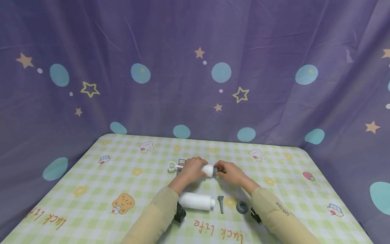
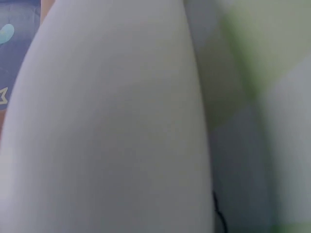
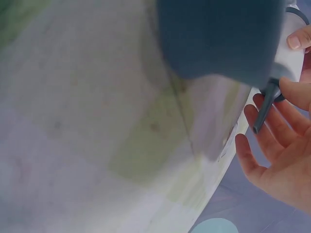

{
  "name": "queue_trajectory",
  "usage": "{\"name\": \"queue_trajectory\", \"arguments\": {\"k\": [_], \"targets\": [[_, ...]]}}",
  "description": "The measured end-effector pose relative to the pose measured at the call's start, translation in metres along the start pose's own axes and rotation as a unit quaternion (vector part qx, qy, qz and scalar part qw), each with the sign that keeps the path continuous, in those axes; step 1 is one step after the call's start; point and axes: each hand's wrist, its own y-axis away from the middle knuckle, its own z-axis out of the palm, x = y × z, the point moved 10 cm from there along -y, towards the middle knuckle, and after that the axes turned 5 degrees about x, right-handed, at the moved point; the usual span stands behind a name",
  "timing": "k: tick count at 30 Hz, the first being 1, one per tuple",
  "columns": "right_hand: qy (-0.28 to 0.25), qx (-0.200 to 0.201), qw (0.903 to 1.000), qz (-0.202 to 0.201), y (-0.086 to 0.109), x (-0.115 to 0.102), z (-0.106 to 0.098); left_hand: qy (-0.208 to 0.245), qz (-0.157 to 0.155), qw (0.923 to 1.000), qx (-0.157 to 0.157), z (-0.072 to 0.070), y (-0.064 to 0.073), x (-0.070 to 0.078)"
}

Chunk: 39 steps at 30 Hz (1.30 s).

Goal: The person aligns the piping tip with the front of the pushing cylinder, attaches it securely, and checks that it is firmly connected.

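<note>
In the head view my left hand (image 1: 193,169) grips a white hand pump (image 1: 208,170) lying crosswise, its rod and loop handle (image 1: 172,166) sticking out to the left. At the pump's right end is a grey nozzle (image 3: 265,109) with a thin tip. My right hand (image 3: 286,150) pinches this nozzle between thumb and index finger, the other fingers spread. Nearer me lies a white cylinder (image 1: 196,201) with a narrower neck, beside the left wrist; its side (image 2: 112,121) fills much of the left wrist view.
A second slim grey nozzle (image 1: 221,204) and a grey ring (image 1: 242,207) lie on the checked tablecloth (image 1: 100,183) between the forearms. Behind the left hand is a small dark patterned piece (image 1: 181,162). A purple curtain (image 1: 170,40) hangs behind the table.
</note>
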Motion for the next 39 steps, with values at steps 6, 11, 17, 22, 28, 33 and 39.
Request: {"name": "queue_trajectory", "arguments": {"k": [6,11,17,22,28,33,39], "targets": [[0.006,0.007,0.9999,0.011,0.005,0.002,-0.011,0.013,-0.004,0.9999,-0.006,-0.005,0.002,0.002],[0.013,0.021,0.9997,0.008,0.015,0.004,-0.025,0.035,-0.001,0.9994,0.008,-0.018,0.010,0.009],[0.022,0.033,0.9992,-0.009,0.028,0.009,-0.036,0.046,0.037,0.9980,0.021,-0.030,0.020,0.031],[0.024,0.032,0.9991,-0.013,0.039,0.012,-0.042,0.059,0.058,0.9965,0.012,-0.026,0.028,0.042],[0.024,0.017,0.9994,-0.018,0.054,0.011,-0.043,0.068,0.081,0.9944,-0.001,-0.017,0.034,0.056],[0.026,-0.036,0.9986,-0.031,0.065,0.007,-0.034,0.053,0.095,0.9938,-0.022,-0.005,0.037,0.070],[0.011,-0.082,0.9964,-0.019,0.079,0.002,-0.025,0.051,0.107,0.9918,-0.046,0.008,0.042,0.083]]}}
